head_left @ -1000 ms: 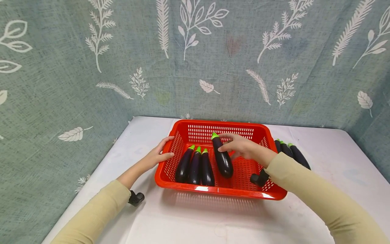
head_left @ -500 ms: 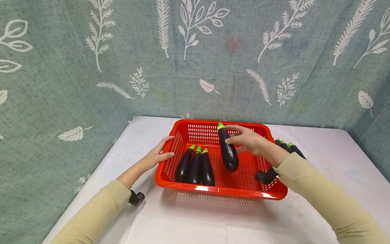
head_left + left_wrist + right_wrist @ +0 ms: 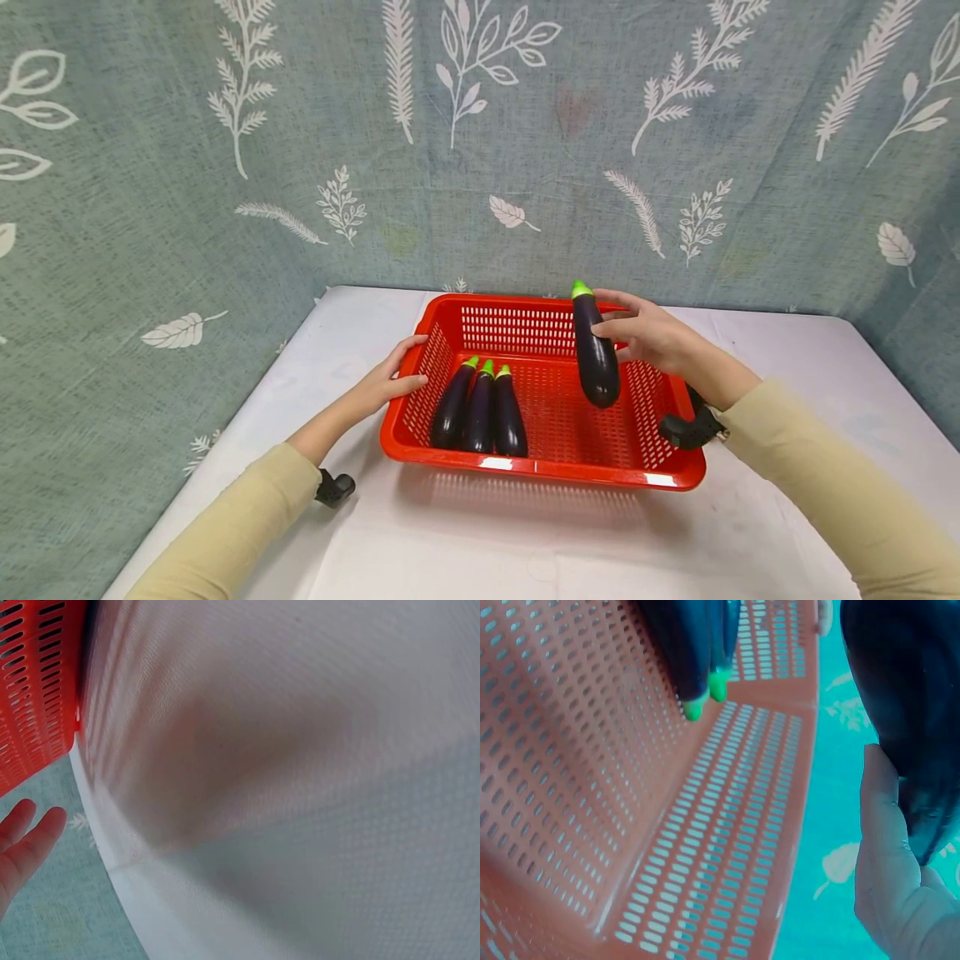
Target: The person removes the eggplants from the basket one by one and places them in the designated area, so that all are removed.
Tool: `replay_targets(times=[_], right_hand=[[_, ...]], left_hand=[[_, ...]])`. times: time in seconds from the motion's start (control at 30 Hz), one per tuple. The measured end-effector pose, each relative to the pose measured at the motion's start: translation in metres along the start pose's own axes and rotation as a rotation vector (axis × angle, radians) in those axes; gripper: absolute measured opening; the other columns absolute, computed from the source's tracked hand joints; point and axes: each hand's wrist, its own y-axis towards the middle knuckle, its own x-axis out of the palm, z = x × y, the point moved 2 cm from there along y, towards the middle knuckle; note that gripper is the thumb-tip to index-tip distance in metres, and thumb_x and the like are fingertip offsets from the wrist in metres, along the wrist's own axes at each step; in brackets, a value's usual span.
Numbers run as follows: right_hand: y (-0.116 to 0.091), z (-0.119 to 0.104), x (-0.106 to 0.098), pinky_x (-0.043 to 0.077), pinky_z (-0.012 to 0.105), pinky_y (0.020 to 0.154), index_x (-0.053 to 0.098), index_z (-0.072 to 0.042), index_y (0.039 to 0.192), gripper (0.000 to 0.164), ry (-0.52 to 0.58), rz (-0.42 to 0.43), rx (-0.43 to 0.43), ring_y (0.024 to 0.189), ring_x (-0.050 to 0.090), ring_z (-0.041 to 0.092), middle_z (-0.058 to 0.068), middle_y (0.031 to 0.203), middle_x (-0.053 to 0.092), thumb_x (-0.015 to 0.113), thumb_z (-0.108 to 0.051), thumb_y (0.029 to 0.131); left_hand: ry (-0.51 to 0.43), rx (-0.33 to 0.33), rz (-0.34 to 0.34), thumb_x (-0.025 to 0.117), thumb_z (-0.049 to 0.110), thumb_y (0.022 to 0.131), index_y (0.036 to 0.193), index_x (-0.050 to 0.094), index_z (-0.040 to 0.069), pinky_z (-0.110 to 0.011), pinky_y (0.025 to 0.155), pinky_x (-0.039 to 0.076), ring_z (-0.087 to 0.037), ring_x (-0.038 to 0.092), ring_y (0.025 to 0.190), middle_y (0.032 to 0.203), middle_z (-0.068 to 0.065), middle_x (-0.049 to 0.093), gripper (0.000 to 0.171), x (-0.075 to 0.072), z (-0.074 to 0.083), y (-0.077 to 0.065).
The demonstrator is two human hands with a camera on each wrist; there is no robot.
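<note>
In the head view my right hand holds an eggplant by its upper part. The eggplant hangs tilted, green stem end up, over the right half of the red plastic basket. The right wrist view shows the thumb along the dark eggplant. My left hand touches the basket's left rim, fingers and thumb spread and fairly straight. Three eggplants, a left one, a middle one and a right one, lie side by side in the basket's left half, stems away from me.
The basket stands on a table with a white cloth. Behind and to the left hangs a grey-green curtain with white leaf prints. My right forearm blocks part of the table right of the basket.
My right hand has lifted the eggplant and carried it to the right and away from me. The eggplants outside the basket on the right are now hidden behind the arm. The left hand stays put.
</note>
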Motion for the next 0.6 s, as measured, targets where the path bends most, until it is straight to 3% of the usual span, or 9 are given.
replay_targets(times=[0.27,0.6], right_hand=[[-0.018,-0.001,-0.021,0.054,0.03,0.071,0.014,-0.012,0.147,0.072,0.084,0.033,-0.03,0.087,0.06,0.01,0.011,0.133,0.029,0.055,-0.006,0.088],[-0.04,0.0,-0.051,0.054,0.031,0.075,0.023,-0.018,0.141,0.063,0.182,0.071,-0.05,0.09,0.061,0.011,-0.007,0.104,0.059,0.055,-0.006,0.089]], left_hand=[[-0.005,-0.009,0.005,0.053,0.02,0.09,0.143,0.018,0.016,-0.039,0.081,0.052,-0.032,0.05,0.107,0.134,-0.022,0.034,0.064,0.0,0.0,0.0],[-0.017,-0.028,-0.004,0.052,0.021,0.091,0.143,0.017,0.017,-0.04,0.08,0.053,-0.034,0.051,0.107,0.134,-0.023,0.034,0.063,0.001,0.0,0.0]])
